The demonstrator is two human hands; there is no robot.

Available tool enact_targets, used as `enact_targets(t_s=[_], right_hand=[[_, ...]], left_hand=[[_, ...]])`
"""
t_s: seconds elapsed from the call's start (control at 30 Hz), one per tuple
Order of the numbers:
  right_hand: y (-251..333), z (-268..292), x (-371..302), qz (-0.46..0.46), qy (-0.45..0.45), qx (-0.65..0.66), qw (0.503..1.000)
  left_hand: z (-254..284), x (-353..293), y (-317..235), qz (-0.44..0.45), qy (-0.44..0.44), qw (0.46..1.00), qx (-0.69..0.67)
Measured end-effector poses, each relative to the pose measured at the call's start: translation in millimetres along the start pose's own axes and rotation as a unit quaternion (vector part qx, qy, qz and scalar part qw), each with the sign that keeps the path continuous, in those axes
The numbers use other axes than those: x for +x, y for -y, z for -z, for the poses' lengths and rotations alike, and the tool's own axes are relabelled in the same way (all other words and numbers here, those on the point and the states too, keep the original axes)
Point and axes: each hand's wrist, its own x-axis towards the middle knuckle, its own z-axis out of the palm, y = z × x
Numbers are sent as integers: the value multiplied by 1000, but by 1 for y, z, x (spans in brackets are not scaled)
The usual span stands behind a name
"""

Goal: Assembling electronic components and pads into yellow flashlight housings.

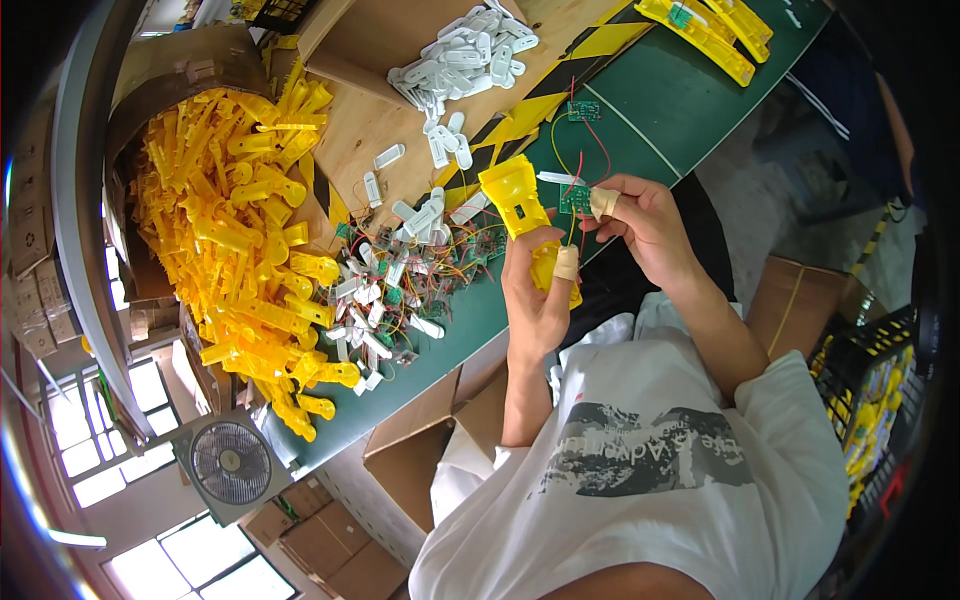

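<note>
My left hand (537,290) grips a yellow plastic housing (515,198) upright above the green table edge; its thumb is wrapped in tan tape. My right hand (648,222) pinches a small green circuit board (575,199) with red and yellow wires next to the housing; its forefinger is taped too. A white plastic strip (556,178) hangs off the board's wires.
A big heap of yellow housings (240,230) fills the left. A tangle of wired boards and white pieces (400,280) lies on the green table (640,110). White pieces (465,55) pile on plywood. Another board (583,110) lies further off. A fan (232,463) and cardboard boxes (420,470) stand below.
</note>
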Motion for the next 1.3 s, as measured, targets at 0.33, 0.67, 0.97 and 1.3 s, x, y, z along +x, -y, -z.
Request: enact_targets(t_s=[0.33, 0.67, 0.97, 1.3], right_hand=[[0, 4, 0, 59, 29, -91, 994], [13, -6, -8, 195, 20, -320, 927], [5, 0, -3, 156, 32, -324, 932], [0, -14, 6, 37, 81, -81, 993]], left_hand=[[2, 10, -9, 21, -17, 999, -19], [0, 11, 14, 95, -26, 988, -120], [2, 9, 1, -16, 14, 975, -223], [8, 10, -8, 11, 24, 990, -141]])
